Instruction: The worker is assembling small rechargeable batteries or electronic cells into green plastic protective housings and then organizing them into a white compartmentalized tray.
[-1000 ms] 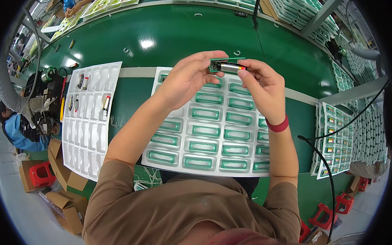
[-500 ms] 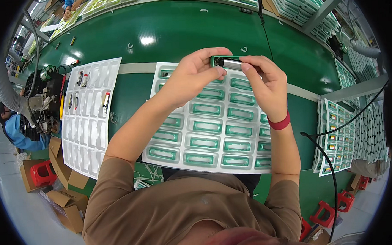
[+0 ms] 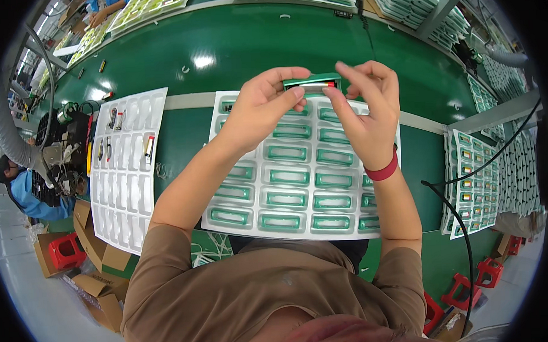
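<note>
L hand (image 3: 265,99) nearly closed, pinching w/ thumb + fingers; R hand (image 3: 371,104) approx. half spread, contact unclear. Betw. them: green rectangular plastic case (image 3: 320,78), gripped at L end, so could tip if bumped. Inside: silver-and-red cylindrical batt. (image 3: 317,85), might pop out w/ a tilt.

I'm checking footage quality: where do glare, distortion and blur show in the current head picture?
Head view: glare leaves a bright white patch on the green table, toward the upper left; head view: fisheye distortion curves the table's straight far edge, with black corners around; head view: the right hand looks slightly smeared at its raised index finger.
</note>
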